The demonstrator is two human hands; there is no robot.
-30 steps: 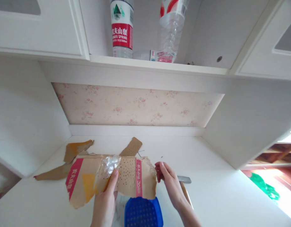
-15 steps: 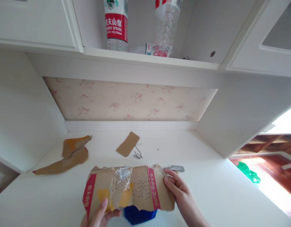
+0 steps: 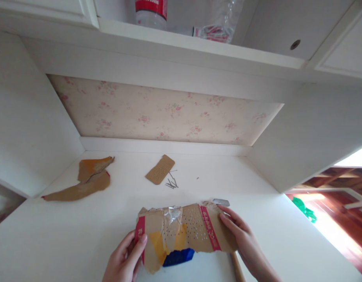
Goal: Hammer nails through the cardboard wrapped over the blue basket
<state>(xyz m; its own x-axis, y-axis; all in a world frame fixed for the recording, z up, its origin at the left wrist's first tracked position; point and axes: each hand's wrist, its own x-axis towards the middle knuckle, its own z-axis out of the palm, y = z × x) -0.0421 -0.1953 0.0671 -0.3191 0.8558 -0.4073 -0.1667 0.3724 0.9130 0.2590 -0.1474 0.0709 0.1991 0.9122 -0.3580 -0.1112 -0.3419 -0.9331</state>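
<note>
A torn piece of cardboard (image 3: pixel 195 225) with red printed strips, clear and yellow tape and many small punched holes is held up between both hands. My left hand (image 3: pixel 126 254) grips its left end, thumb on the front face. At the right end, my right hand (image 3: pixel 239 231) pinches the edge, thumb in front. Behind the lower edge shows a blue object (image 3: pixel 178 257), mostly hidden. Near my right hand lie a grey metal piece (image 3: pixel 221 202) and a wooden handle (image 3: pixel 237 268); the cardboard hides whether they join.
On the white tabletop (image 3: pixel 124 215) lie several nails (image 3: pixel 171 183) beside a small holed brown board (image 3: pixel 160 169). Torn cardboard scraps (image 3: pixel 86 182) lie at left. Overhead, a shelf (image 3: pixel 198 45) holds two plastic bottles (image 3: pixel 151 15). White side panels (image 3: pixel 301 129) flank the tabletop.
The cardboard and both hands have shifted right in view, and my left hand now holds nearer the left edge. My view has tilted down, and the wooden handle has come into sight.
</note>
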